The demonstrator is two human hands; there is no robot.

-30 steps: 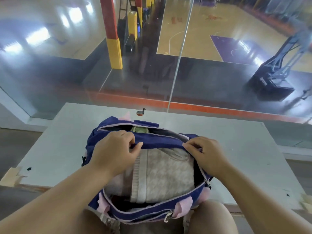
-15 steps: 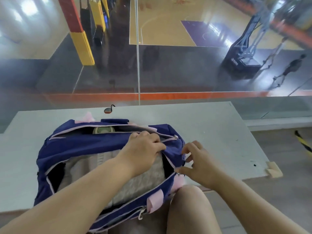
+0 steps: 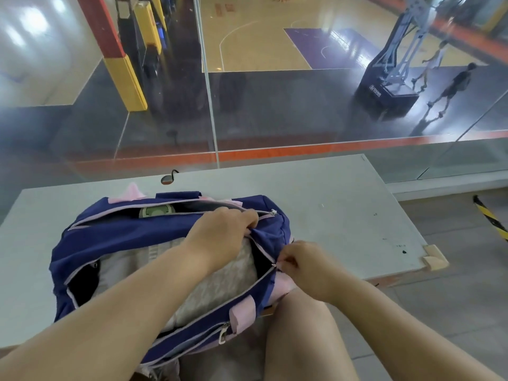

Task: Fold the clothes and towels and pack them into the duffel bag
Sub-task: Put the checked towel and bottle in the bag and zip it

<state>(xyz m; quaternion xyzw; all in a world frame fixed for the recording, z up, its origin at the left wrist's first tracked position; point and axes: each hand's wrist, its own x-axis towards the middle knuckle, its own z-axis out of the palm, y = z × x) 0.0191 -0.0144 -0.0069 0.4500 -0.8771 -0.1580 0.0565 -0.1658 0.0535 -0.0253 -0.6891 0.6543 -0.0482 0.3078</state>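
Bag: the navy duffel bag (image 3: 132, 237) with pink trim lay on the grey table (image 3: 330, 215) right in front of me, its near side at the table's front edge.
Main opening: it gaped along most of its length, and the 2 zip tracks met only at the right end.
Packed inside: a folded pale grey-and-white cloth (image 3: 220, 281) filled the main compartment, with dark lining showing at the left end.
Far pocket: it was unzipped too, and something pale green (image 3: 156, 211) showed in the gap – I could not tell what.
Left hand: my left hand (image 3: 220, 237) reached across the cloth, its fingers curled round a bunch of the bag's fabric at the far rim, near the right end.
Right hand: my right hand (image 3: 305, 266) was closed small, thumb and fingertips pinching the zipper pull (image 3: 274, 266) where the tracks met.
Front pocket: it was zipped shut, its metal puller (image 3: 224, 329) hanging beside a pink strap tab (image 3: 243, 312).
My leg: my bare knee (image 3: 299, 325) sat just under the right hand, beside the bag's right end.
Beyond the table: a glass pane (image 3: 302, 119) looked down on a basketball court – a hoop stand (image 3: 390, 78), a red-and-yellow padded post (image 3: 123, 70), and 2 people (image 3: 453, 83) walking near the stand.
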